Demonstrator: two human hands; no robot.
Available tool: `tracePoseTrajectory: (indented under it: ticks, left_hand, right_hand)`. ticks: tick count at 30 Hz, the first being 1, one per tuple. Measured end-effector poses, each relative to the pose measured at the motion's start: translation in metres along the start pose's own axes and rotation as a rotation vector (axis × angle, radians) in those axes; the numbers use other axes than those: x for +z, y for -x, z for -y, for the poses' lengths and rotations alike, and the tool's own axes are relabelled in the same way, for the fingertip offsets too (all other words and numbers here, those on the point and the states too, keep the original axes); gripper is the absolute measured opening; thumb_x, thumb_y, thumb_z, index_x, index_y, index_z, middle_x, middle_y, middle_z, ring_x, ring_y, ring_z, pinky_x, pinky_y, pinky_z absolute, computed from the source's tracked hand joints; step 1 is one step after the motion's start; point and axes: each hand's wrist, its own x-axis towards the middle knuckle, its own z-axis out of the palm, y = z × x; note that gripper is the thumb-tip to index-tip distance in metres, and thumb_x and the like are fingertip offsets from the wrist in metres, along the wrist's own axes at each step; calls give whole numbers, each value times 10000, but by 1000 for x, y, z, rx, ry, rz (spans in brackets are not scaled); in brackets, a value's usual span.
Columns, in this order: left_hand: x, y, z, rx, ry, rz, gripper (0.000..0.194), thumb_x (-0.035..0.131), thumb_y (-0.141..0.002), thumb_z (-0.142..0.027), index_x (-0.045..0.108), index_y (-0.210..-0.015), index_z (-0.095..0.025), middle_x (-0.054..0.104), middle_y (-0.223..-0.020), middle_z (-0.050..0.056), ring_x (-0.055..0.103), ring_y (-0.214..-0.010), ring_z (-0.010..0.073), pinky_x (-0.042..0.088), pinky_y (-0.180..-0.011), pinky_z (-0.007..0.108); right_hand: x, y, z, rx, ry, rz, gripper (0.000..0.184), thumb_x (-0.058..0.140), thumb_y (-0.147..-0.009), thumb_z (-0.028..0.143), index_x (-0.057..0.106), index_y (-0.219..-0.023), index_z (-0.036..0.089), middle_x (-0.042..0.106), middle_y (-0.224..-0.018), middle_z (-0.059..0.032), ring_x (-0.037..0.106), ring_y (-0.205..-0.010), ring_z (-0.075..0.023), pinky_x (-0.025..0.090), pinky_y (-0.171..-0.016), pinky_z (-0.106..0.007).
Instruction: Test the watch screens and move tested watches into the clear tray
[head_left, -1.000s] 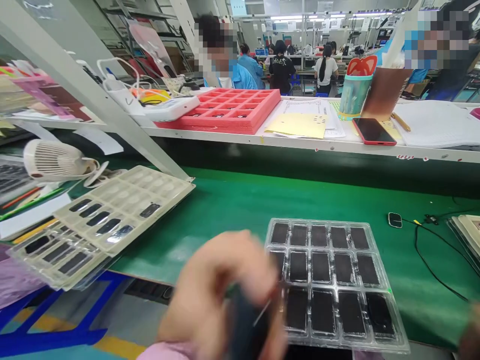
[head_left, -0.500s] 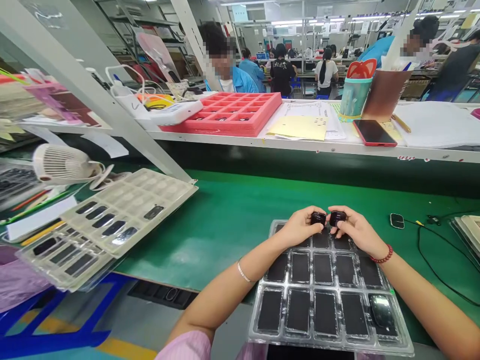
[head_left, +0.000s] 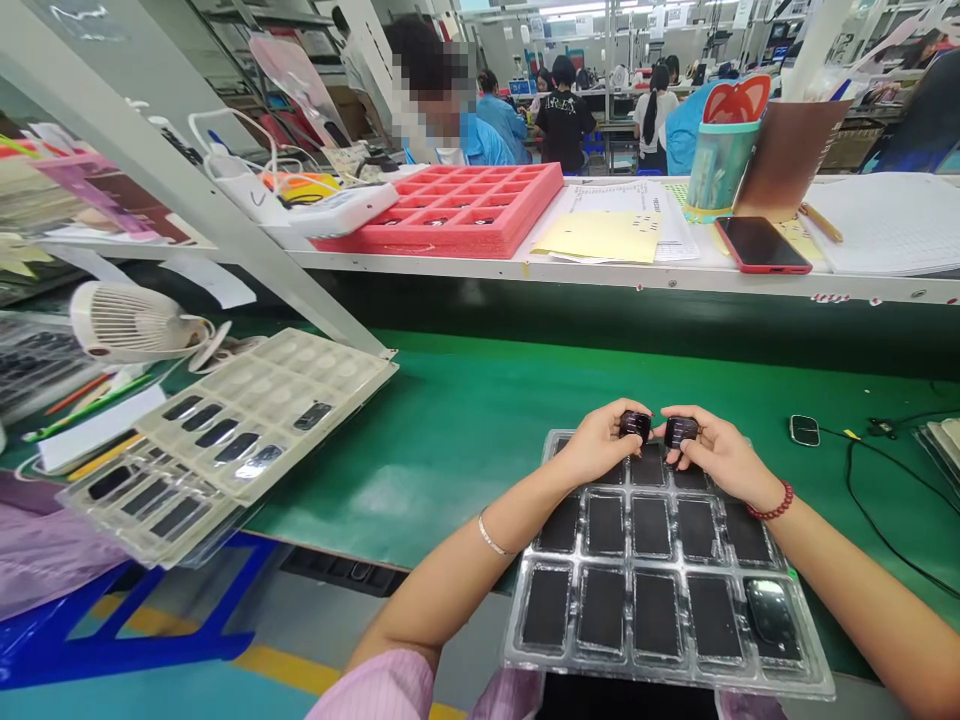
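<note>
Left hand (head_left: 600,445) and right hand (head_left: 720,458) — seemingly — pinch small dark pieces (head_left: 634,426) over the far edge of the clear tray (head_left: 660,672).

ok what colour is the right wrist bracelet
Red beads on the bracelet, clearest in the head view.

A: Hands?
B: Left hand (head_left: 600,447) pinches a small glossy black part (head_left: 635,425), right hand (head_left: 720,456) a second black part (head_left: 681,432), nearly touching.
A: Below?
B: Clear plastic blister tray (head_left: 667,674), hands resting over its far end, matte black rectangular pieces (head_left: 656,612) in the cells, a shinier piece (head_left: 770,612) in the near right cell.
</note>
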Motion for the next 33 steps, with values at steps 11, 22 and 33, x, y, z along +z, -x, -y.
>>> tracePoseTrajectory:
  ticks: [11, 22, 33]
  left_hand:
    - [-5, -3, 0, 0, 50, 38, 592, 623, -837, -341, 496, -1394, -186, 603, -1213, 124, 656, -791, 162, 486, -616, 258]
    - [-4, 1, 2, -25, 58, 127, 592, 703, -796, -357, 487, -1330, -217, 562, -994, 43, 634, -705, 113, 446, -592, 225]
    - [-4, 2, 2, -31, 45, 126, 567, 708, -792, -381, 496, -1289, -210, 563, -1014, 49, 631, -699, 109, 435, -588, 232]
  right_hand:
    - [-7, -3, -2, 78, -91, -28, 585, 627, -875, 426, 488, -1407, 229, 618, -1284, -136, 703, -845, -204, 613, -736, -397]
    - [-9, -2, -4, 77, -47, 26, 524, 721, -805, 407, 568, -1253, 184, 589, -656, 28, 535, -508, -122, 518, -531, -296]
    - [-9, -1, -2, 62, -7, 25, 512, 704, -807, 412, 571, -1244, 181, 609, -720, 9, 524, -492, -109, 513, -508, -293]
